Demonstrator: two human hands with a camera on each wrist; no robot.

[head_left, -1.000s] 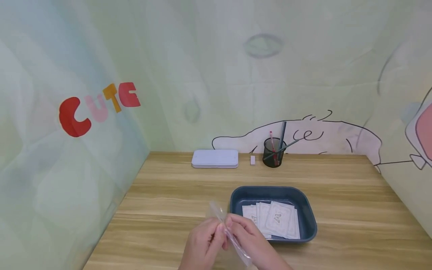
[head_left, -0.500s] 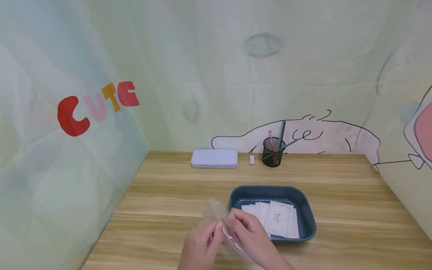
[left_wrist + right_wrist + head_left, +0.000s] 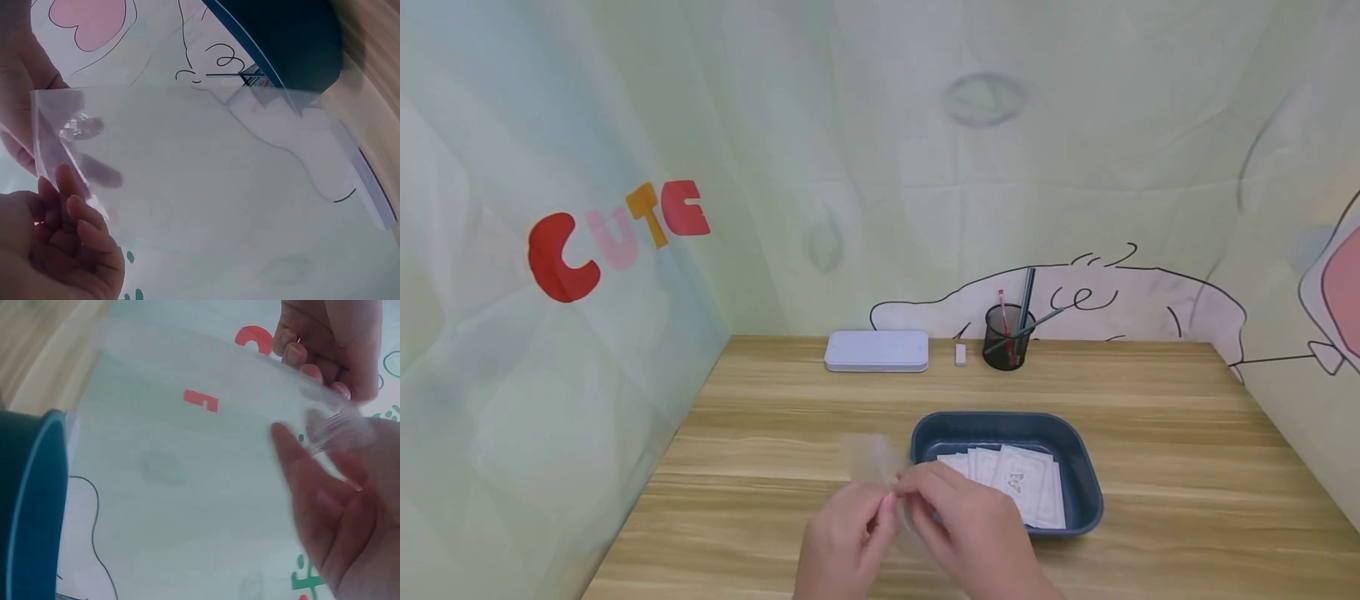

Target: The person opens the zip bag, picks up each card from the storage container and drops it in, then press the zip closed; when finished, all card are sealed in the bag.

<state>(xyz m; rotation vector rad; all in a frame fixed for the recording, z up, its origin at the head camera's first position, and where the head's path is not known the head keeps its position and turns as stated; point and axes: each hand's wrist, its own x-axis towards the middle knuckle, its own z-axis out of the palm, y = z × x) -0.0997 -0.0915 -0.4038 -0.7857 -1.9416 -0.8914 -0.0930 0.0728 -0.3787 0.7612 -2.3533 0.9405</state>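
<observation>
Hanging above a wooden surface (image 3: 760, 467), a clear plastic bag (image 3: 200, 162) stretches lengthwise down from its short edge, pinched in the grip of the left hand (image 3: 846, 533). The right hand (image 3: 981, 525) has its fingers at that same edge; whether they pinch it cannot be told. It is nearer the blue tub (image 3: 1000, 425) of flat white packets (image 3: 1022, 483).

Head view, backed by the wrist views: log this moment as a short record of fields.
Held: thin clear plastic film
Left hand: pinches the film
Right hand: against the film, grip unclear
Container: dark blue rounded rectangular tray, partly behind the right hand
Contents: overlapping flat white packets, count unclear
Back of wood-grain table, left to right: pale lilac flat case, small whitish block, black mesh cup holding slender pens
</observation>
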